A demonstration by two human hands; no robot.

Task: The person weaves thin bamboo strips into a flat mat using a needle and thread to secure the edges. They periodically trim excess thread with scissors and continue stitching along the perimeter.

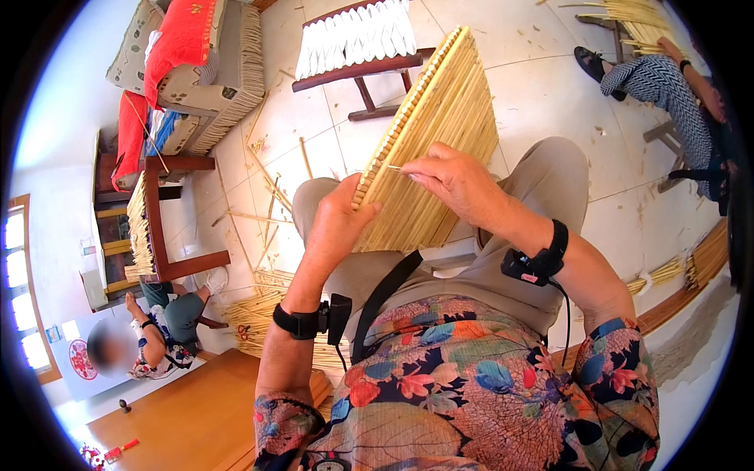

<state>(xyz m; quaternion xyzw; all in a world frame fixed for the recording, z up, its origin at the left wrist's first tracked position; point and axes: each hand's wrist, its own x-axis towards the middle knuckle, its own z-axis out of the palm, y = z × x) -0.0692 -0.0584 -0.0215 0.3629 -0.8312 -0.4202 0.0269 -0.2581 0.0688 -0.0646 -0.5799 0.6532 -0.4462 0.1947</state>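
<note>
Yellow straw makes the flat panel (452, 129), which is in the upper middle of the frame, tilted, between the two knees of the person. Along its left edge runs a row of small, round straw loops (404, 110), one close to the other.

The left hand (343, 210) holds the panel near the lower end of this row, with the fingers on the edge and the thumb on the flat face. The right hand (455, 179) is narrow: the thumb and the first finger pinch a short thin stick (395, 168), whose tip points to the row of loops. Each wrist wears a black strap; on the left one (294, 320) and on the right one (550, 247) sits a small black box.

At the top of the frame stands a dark brown stool (357, 72) with a white cover (359, 35). Loose straws (271, 192) lie on the pale floor tiles (542, 98) to the left of the panel, and a bigger pile of straw (271, 302) lies below them.

At the left side a second person (182, 314) sits near a brown wooden frame (192, 265) with straw on it. In the upper right corner, another person in patterned trousers (656, 82) has a hand near more straw (640, 23).
</note>
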